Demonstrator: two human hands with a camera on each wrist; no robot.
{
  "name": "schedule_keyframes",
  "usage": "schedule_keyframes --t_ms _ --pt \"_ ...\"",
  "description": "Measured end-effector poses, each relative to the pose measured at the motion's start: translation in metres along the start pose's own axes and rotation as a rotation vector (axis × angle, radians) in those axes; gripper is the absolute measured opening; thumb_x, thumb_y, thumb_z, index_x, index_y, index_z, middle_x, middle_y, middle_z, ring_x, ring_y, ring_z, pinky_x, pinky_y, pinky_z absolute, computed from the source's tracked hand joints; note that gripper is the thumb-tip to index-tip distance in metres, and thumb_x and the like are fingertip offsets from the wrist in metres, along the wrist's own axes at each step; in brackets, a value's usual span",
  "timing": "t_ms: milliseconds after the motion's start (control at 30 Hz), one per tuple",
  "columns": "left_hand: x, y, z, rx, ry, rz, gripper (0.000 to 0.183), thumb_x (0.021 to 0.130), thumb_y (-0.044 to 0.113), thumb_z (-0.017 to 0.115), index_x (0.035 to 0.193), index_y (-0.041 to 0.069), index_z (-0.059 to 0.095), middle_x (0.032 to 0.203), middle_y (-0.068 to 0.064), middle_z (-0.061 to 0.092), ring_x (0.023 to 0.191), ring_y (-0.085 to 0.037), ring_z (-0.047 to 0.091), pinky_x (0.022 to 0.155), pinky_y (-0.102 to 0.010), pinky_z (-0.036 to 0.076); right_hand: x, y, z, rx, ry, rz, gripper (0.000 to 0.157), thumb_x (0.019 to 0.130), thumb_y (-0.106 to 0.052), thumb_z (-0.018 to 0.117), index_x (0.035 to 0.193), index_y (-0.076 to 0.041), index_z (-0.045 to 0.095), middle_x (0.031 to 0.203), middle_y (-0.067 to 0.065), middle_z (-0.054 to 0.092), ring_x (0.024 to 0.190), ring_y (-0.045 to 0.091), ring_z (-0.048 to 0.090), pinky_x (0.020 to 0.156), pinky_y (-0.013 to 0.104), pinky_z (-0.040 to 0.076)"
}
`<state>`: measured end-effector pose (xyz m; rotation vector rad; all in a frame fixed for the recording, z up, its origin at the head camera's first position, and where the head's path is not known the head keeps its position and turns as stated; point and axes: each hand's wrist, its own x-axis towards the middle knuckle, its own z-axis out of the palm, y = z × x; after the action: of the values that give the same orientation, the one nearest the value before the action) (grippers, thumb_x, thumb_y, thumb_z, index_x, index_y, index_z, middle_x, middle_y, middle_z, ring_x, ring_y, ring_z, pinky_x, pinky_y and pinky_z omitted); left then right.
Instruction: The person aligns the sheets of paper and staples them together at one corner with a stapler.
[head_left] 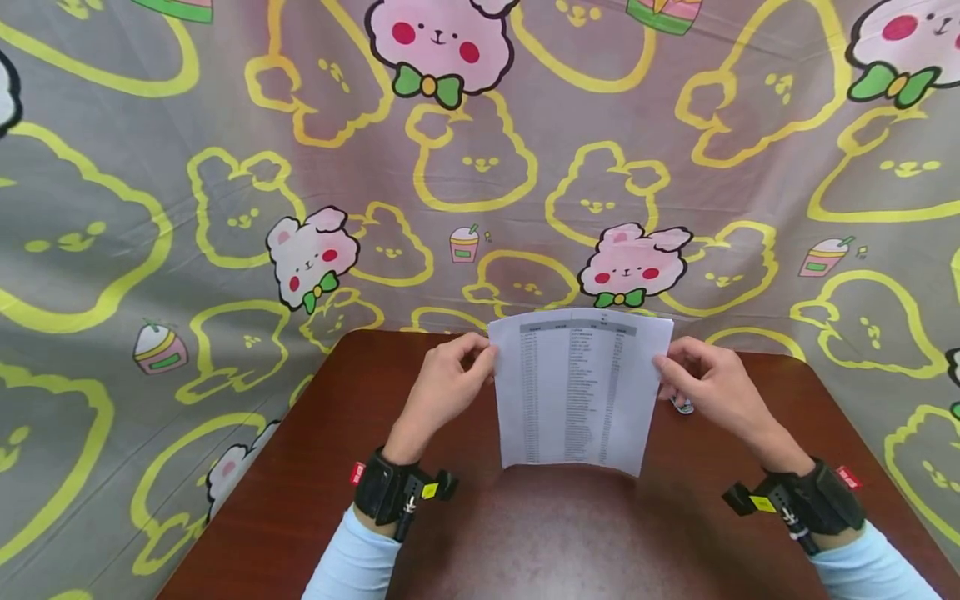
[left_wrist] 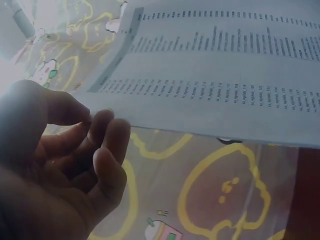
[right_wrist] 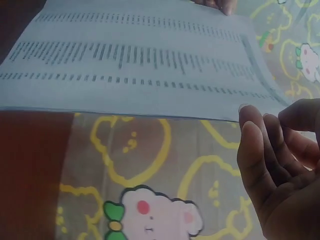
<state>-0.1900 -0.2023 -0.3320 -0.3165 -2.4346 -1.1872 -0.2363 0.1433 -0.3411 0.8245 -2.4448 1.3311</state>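
Observation:
A printed sheet of paper (head_left: 551, 400), with columns of small text under a grey header band, is held up above the table. My left hand (head_left: 447, 383) pinches its upper left edge between thumb and fingers. On the opposite side my right hand (head_left: 716, 387) pinches the upper right edge. In the left wrist view the paper (left_wrist: 200, 110) stretches away from the left hand (left_wrist: 75, 150). The right wrist view shows the paper (right_wrist: 150, 95) reaching from the right hand (right_wrist: 280, 160) toward the left fingers at the top.
Beneath the paper lies a dark reddish-brown table (head_left: 525, 533). A small object (head_left: 682, 406), partly hidden, lies behind the right hand; its kind cannot be made out. A grey cloth (head_left: 480, 183) with cartoon animals hangs behind and beside the table.

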Motion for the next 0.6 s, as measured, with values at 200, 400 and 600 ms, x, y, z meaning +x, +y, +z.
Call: schedule_keyframes --t_ms 200,400,600 --pt "-0.004 -0.0051 0.0063 -0.011 -0.048 -0.013 0.015 0.097 0.027 0.057 0.098 0.017 0.068 0.074 0.0 0.065 0.065 -0.015 0.06 0.058 -0.027 0.046 -0.0046 0.0076 0.0064 0.002 -0.016 0.014 0.012 0.094 -0.021 0.066 0.095 -0.009 0.062 0.072 0.006 0.065 0.058 0.018 0.062 0.055 0.027 0.053" --pt "-0.0023 -0.0028 0.0078 -0.015 -0.059 -0.015 0.013 0.096 0.029 0.06 0.1 0.018 0.066 0.073 0.004 0.062 0.067 -0.018 0.059 0.059 -0.028 0.045 -0.0076 0.0084 0.0047 -0.022 -0.012 0.026 0.013 0.094 -0.023 0.066 0.093 -0.011 0.062 0.071 0.006 0.064 0.059 0.021 0.063 0.056 0.027 0.052" --pt "0.0006 -0.0027 0.0087 -0.004 -0.061 -0.041 0.014 0.097 0.031 0.059 0.096 0.019 0.066 0.07 0.002 0.06 0.064 -0.018 0.058 0.058 -0.029 0.046 -0.0078 0.0075 0.0039 -0.044 -0.023 0.025 0.014 0.095 -0.025 0.065 0.094 -0.012 0.062 0.074 0.006 0.065 0.058 0.02 0.062 0.057 0.027 0.053"
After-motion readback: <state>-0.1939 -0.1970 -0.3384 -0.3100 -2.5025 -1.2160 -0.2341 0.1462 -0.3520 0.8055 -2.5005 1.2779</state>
